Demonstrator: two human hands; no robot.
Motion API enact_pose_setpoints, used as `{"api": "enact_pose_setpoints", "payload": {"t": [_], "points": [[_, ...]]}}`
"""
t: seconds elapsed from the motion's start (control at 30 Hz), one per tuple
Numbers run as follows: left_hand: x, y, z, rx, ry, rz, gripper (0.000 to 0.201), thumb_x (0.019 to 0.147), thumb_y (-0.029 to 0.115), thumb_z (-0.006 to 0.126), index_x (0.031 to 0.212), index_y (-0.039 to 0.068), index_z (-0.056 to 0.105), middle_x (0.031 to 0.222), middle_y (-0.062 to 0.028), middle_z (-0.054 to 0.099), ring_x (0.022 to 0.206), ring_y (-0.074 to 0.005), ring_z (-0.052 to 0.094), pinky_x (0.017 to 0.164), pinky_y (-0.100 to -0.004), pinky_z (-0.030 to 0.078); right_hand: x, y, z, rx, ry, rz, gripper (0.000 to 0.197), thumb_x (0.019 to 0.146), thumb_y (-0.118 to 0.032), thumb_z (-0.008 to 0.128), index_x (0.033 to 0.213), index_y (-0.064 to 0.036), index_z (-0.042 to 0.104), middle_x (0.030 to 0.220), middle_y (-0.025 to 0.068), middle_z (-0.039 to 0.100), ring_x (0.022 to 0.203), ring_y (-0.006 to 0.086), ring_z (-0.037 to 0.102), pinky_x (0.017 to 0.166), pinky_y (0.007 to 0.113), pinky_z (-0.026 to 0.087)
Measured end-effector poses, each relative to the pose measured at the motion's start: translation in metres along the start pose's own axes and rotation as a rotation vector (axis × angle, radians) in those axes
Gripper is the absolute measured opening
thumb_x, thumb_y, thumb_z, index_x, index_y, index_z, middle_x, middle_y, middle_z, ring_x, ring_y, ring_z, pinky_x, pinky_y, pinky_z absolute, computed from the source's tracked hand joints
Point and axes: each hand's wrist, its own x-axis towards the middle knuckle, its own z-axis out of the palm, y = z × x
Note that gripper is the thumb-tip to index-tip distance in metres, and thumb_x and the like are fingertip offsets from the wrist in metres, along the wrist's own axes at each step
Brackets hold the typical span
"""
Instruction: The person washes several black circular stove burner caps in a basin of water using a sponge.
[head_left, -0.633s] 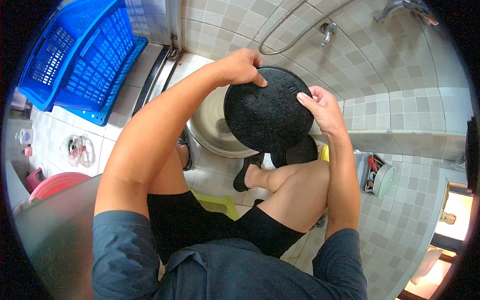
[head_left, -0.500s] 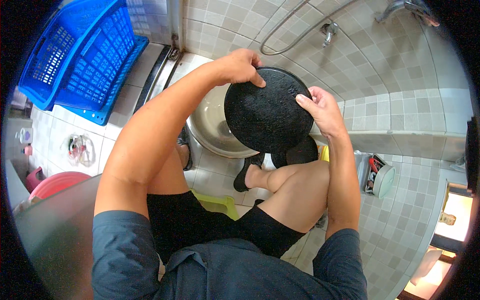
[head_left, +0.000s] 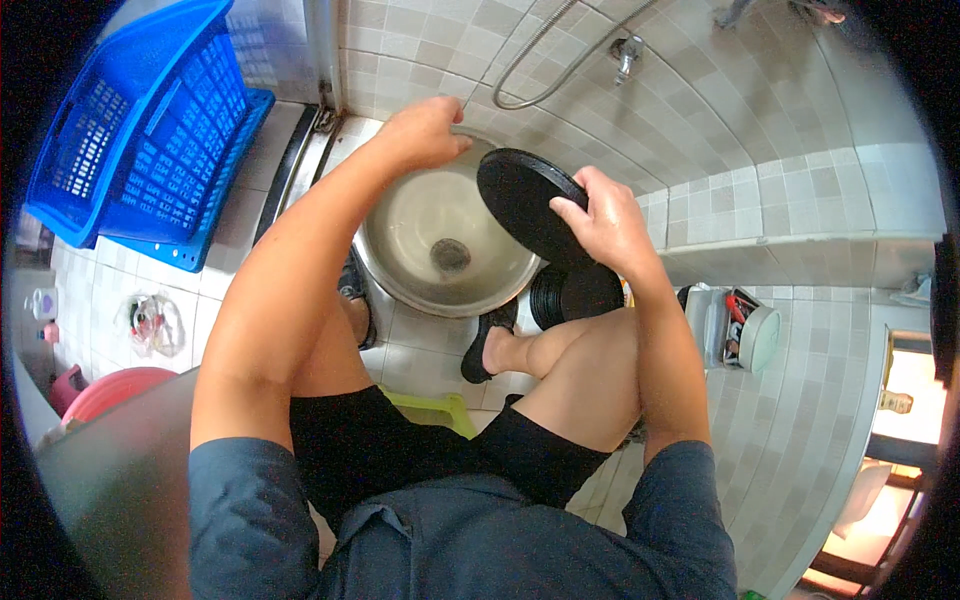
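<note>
The right hand [head_left: 610, 215] holds a black disc [head_left: 522, 200] by its edge, thumb on the near face, and the disc is tilted over the right side of the basin [head_left: 398, 228]. The left hand [head_left: 425, 135] is over the basin's far left rim, apart from the disc, thumb and fingers parted in a loose curl. A dark round patch [head_left: 450, 255] shows at the basin's middle. Just beside the basin, to its near right, is a black stack [head_left: 590, 295] with ridged edges. A shoe [head_left: 483, 352] stands in front of the basin; a blue crate [head_left: 165, 130] is well to its left, and a hose [head_left: 520, 104] loops beyond it. A bottle [head_left: 896, 402], far right of the basin, seems to bear a label, too small here to read.
</note>
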Motion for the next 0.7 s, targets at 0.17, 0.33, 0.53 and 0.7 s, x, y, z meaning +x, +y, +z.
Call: {"api": "enact_pose_setpoints", "payload": {"t": [0.17, 0.33, 0.53, 0.7], "points": [[0.003, 0.013, -0.008, 0.029, 0.003, -0.046, 0.045, 0.084, 0.034, 0.075, 0.113, 0.000, 0.068, 0.114, -0.0240, 0.070, 0.109, -0.0394, 0.066, 0.095, -0.0453, 0.052, 0.001, 0.052, -0.038, -0.149, -0.107, 0.267, 0.035, 0.084, -0.030, 0.077, 0.095, -0.0001, 0.063, 0.091, 0.0245, 0.068, 0.088, 0.0453, 0.065, 0.077, 0.050, 0.052], [0.000, -0.005, -0.003, 0.011, 0.031, 0.041, 0.043, 0.085, 0.033, 0.073, 0.110, -0.002, 0.069, 0.109, -0.0248, 0.070, 0.105, -0.0396, 0.067, 0.091, -0.0457, 0.052, -0.020, 0.136, -0.029, -0.255, -0.198, 0.207, 0.039, 0.082, -0.034, 0.075, 0.097, 0.0002, 0.064, 0.098, 0.0263, 0.068, 0.097, 0.0462, 0.064, 0.084, 0.052, 0.051], [0.005, -0.004, -0.002, 0.064, 0.007, 0.036, 0.040, 0.085, 0.031, 0.072, 0.106, -0.002, 0.070, 0.102, -0.0238, 0.071, 0.100, -0.0386, 0.068, 0.088, -0.0446, 0.053, -0.094, 0.175, 0.003, -0.411, -0.237, 0.424, 0.031, 0.081, -0.024, 0.075, 0.098, -0.0006, 0.063, 0.099, 0.0242, 0.070, 0.098, 0.0444, 0.066, 0.084, 0.053, 0.053], [0.002, 0.009, -0.006, 0.067, 0.033, 0.046, 0.042, 0.085, 0.033, 0.071, 0.106, -0.003, 0.069, 0.096, -0.0229, 0.072, 0.092, -0.0349, 0.070, 0.082, -0.0426, 0.053, -0.163, 0.211, 0.050, -0.325, -0.136, 0.460, 0.023, 0.078, -0.018, 0.072, 0.090, -0.0017, 0.061, 0.093, 0.0229, 0.068, 0.090, 0.0448, 0.067, 0.076, 0.055, 0.053]]}}
